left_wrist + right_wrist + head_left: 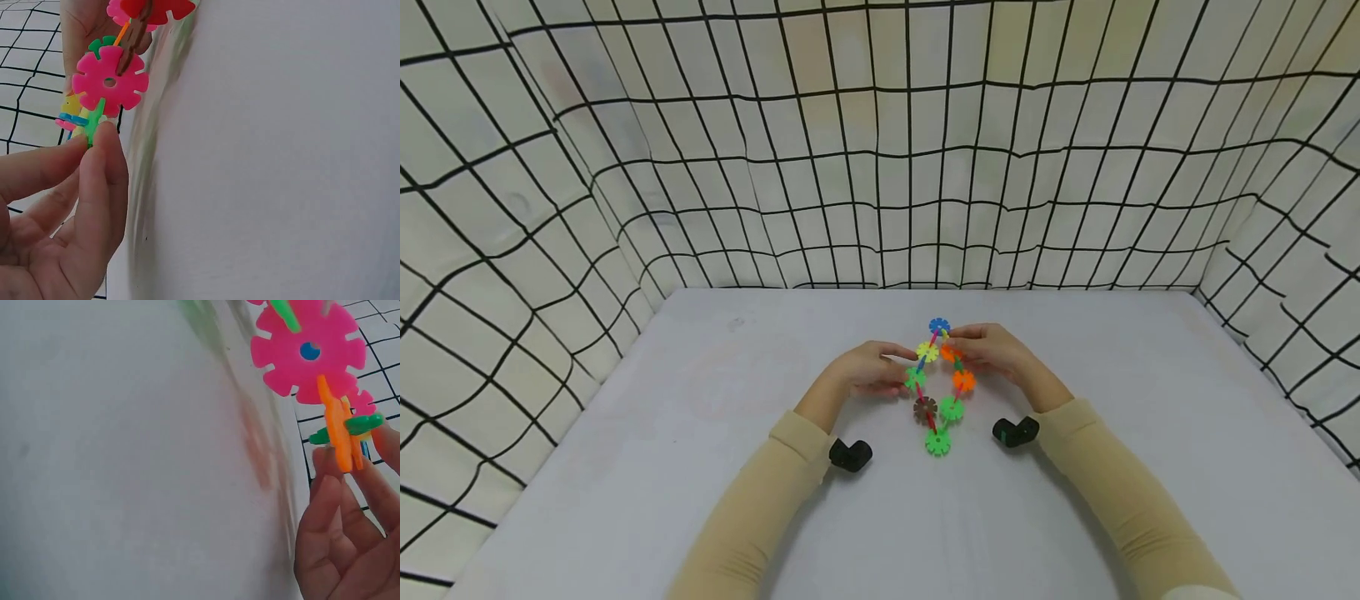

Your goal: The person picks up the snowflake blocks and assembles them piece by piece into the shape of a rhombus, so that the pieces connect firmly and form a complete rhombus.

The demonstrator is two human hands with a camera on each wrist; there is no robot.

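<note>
A closed ring of notched plastic snowflake discs (937,446) is held up over the table, blue at the top and green at the bottom. On its left side, my left hand (874,369) pinches a green disc (95,123), seen edge-on in the left wrist view beside a pink disc (128,85). Opposite, my right hand (994,348) grips an orange disc (339,437) between thumb and fingers. A larger-looking pink disc (306,372) joins it in the right wrist view. Yellow and brown discs also make up the ring; fingers partly cover its sides.
A white table (662,500) lies beneath both arms. Black grid netting (910,158) in front of pale cloth encloses the back and sides. A black object sits at the left wrist (851,456) and another at the right wrist (1016,432).
</note>
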